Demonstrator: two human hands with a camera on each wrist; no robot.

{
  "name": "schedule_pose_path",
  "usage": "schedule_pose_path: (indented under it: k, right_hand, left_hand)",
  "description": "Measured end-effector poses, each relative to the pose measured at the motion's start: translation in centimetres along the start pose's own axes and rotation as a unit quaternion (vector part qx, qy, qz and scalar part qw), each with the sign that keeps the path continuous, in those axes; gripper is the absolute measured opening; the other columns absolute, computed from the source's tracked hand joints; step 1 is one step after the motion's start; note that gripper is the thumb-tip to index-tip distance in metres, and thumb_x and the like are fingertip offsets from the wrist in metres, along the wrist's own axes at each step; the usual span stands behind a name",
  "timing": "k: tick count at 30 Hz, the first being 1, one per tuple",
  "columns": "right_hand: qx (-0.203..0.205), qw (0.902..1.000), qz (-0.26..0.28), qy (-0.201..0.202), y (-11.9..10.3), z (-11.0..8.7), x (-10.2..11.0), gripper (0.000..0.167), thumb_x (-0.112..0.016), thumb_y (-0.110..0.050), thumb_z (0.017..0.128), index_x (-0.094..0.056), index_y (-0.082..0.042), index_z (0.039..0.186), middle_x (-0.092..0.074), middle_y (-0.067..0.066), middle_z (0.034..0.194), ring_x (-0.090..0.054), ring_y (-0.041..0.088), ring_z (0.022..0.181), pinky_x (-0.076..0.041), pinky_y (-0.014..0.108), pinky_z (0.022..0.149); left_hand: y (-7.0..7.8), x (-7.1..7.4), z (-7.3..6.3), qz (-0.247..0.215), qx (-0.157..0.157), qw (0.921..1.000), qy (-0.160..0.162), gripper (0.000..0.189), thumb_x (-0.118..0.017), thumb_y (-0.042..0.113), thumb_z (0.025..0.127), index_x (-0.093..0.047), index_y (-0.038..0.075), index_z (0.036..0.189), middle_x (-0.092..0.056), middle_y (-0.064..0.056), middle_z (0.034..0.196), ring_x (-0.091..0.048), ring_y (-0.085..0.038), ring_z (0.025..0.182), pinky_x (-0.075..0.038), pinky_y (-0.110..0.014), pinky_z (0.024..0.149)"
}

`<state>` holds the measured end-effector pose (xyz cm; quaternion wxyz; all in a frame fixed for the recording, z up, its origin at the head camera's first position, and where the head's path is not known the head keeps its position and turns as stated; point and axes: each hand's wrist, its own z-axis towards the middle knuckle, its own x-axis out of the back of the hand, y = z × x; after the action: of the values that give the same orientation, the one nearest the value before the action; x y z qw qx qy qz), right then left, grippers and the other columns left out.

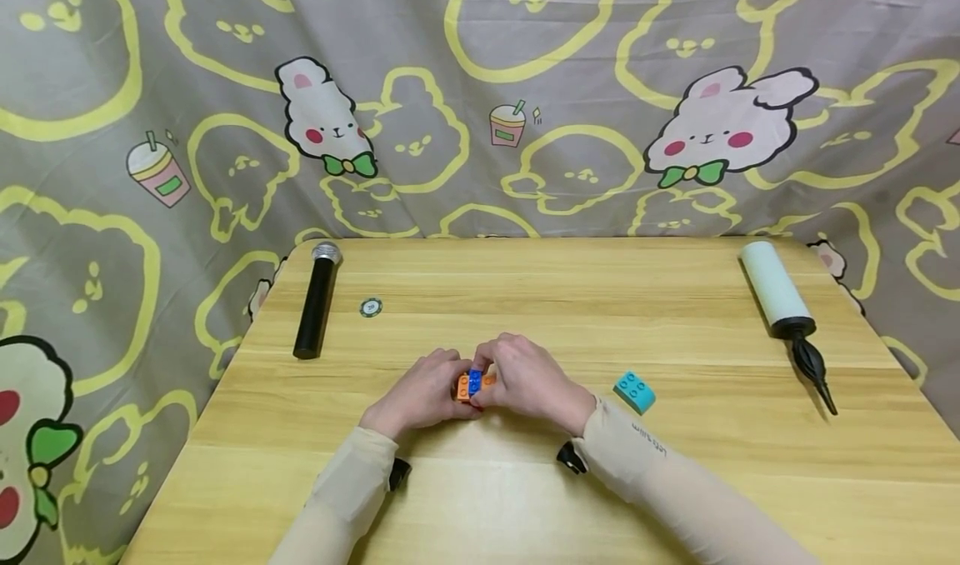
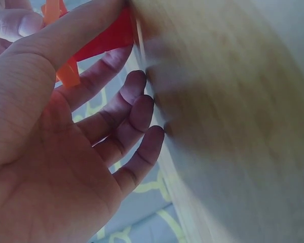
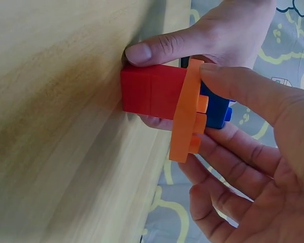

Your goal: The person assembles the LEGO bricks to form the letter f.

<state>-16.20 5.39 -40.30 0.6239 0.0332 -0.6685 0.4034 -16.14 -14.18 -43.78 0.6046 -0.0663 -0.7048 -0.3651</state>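
Note:
In the right wrist view, a red toy-brick stack [image 3: 152,91] stands on the wood, topped by an orange brick [image 3: 183,119] that juts out past it. On the orange studs sits a small blue brick [image 3: 218,104]. My left hand [image 1: 426,392] grips the red stack between thumb and fingers, its other fingertips low at the tabletop in the left wrist view. From the other side, my right hand [image 1: 528,379] pinches the blue brick, thumb against its near face. Palm and fingers hide part of the stack from the head camera.
A teal brick [image 1: 634,392] lies right of my right hand. Farther right is a white-and-black hand pump [image 1: 780,298]. At left are a black microphone [image 1: 317,302] and a round chip [image 1: 371,307]. A patterned curtain [image 1: 480,182] hangs behind the table [image 1: 525,277].

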Motion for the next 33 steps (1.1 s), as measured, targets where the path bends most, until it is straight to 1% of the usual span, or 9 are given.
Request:
schedule_pose_path:
  k: [6, 9, 14, 17, 20, 23, 26, 30, 33]
  right_hand:
    - [0.007, 0.9999, -0.011, 0.001, -0.2, 0.0, -0.2, 0.025, -0.085, -0.028, 0.074, -0.067, -0.016, 0.088, -0.063, 0.001, 0.088, -0.051, 0.013, 0.077, -0.046, 0.026, 0.061]
    - [0.01, 0.9998, -0.014, -0.001, -0.1, -0.2, -0.2, 0.027, -0.085, -0.03, 0.076, -0.069, -0.015, 0.092, -0.065, 0.001, 0.091, -0.053, 0.014, 0.08, -0.047, 0.027, 0.063]
    - [-0.008, 0.9999, 0.002, -0.009, 0.4, -1.1, 0.5, 0.043, -0.084, -0.039, 0.078, -0.07, -0.013, 0.11, -0.068, 0.0, 0.103, -0.062, 0.018, 0.089, -0.05, 0.032, 0.073]
    - [-0.033, 0.9994, 0.003, 0.001, 1.3, -2.1, 1.7, 0.051, -0.083, -0.041, 0.078, -0.069, -0.012, 0.117, -0.068, 0.001, 0.11, -0.064, 0.021, 0.093, -0.051, 0.035, 0.075]
    - [-0.067, 0.9972, 0.003, 0.034, 3.3, -3.6, 3.2, 0.049, -0.084, -0.036, 0.079, -0.068, -0.009, 0.118, -0.068, 0.004, 0.113, -0.065, 0.024, 0.093, -0.052, 0.037, 0.075]
    - [-0.107, 0.9915, 0.005, 0.073, 5.9, -5.7, 4.7, 0.045, -0.082, -0.029, 0.082, -0.067, -0.006, 0.119, -0.068, 0.009, 0.113, -0.065, 0.027, 0.093, -0.053, 0.042, 0.075]
    - [-0.152, 0.9838, -0.001, 0.094, 8.1, -7.9, 6.1, 0.045, -0.079, -0.029, 0.085, -0.066, -0.004, 0.12, -0.067, 0.013, 0.113, -0.065, 0.03, 0.093, -0.052, 0.047, 0.074]
    - [-0.211, 0.973, -0.032, 0.089, 9.7, -10.5, 7.1, 0.055, -0.076, -0.041, 0.086, -0.063, -0.005, 0.125, -0.066, 0.016, 0.115, -0.064, 0.032, 0.094, -0.051, 0.049, 0.07]
    - [-0.248, 0.9655, -0.048, 0.063, 10.2, -11.9, 7.0, 0.068, -0.075, -0.052, 0.083, -0.06, -0.004, 0.128, -0.065, 0.017, 0.116, -0.063, 0.034, 0.095, -0.05, 0.045, 0.064]
  left_hand:
    - [-0.1, 0.0, -0.1, -0.007, 0.007, 0.9999, -0.004, 0.042, -0.085, 0.037, 0.076, -0.067, 0.013, 0.105, -0.049, 0.006, 0.084, -0.045, -0.016, 0.077, -0.039, -0.036, 0.072]
    - [-0.1, 0.0, -0.2, -0.008, 0.008, 0.9999, -0.008, 0.043, -0.085, 0.038, 0.077, -0.068, 0.012, 0.106, -0.05, 0.006, 0.084, -0.045, -0.016, 0.077, -0.039, -0.036, 0.072]
    - [0.1, -0.1, -0.3, 0.0, 0.013, 0.9997, -0.021, 0.05, -0.085, 0.039, 0.077, -0.067, 0.009, 0.112, -0.051, 0.005, 0.087, -0.046, -0.016, 0.08, -0.04, -0.035, 0.073]
    - [0.2, -0.2, -0.3, 0.01, 0.022, 0.9993, -0.03, 0.056, -0.085, 0.041, 0.077, -0.066, 0.006, 0.117, -0.052, 0.005, 0.091, -0.046, -0.016, 0.082, -0.041, -0.035, 0.074]
    - [0.3, -0.3, -0.2, 0.012, 0.027, 0.999, -0.032, 0.059, -0.085, 0.041, 0.077, -0.065, 0.005, 0.12, -0.054, 0.003, 0.095, -0.048, -0.016, 0.084, -0.043, -0.037, 0.077]
    - [0.4, -0.2, -0.2, 0.009, 0.028, 0.9991, -0.032, 0.062, -0.085, 0.041, 0.076, -0.065, 0.004, 0.122, -0.056, 0.001, 0.098, -0.049, -0.017, 0.087, -0.044, -0.039, 0.08]
    - [0.5, -0.1, -0.2, 0.004, 0.028, 0.9992, -0.029, 0.063, -0.085, 0.04, 0.076, -0.065, 0.003, 0.122, -0.057, -0.001, 0.099, -0.05, -0.018, 0.088, -0.044, -0.04, 0.081]
    - [0.4, 0.0, -0.1, 0.001, 0.024, 0.9994, -0.024, 0.063, -0.086, 0.039, 0.076, -0.064, 0.002, 0.122, -0.057, -0.002, 0.099, -0.05, -0.018, 0.087, -0.044, -0.041, 0.082]
    - [0.4, 0.0, -0.1, 0.004, 0.021, 0.9995, -0.024, 0.063, -0.085, 0.04, 0.076, -0.065, 0.002, 0.122, -0.056, 0.0, 0.098, -0.049, -0.017, 0.086, -0.043, -0.04, 0.081]
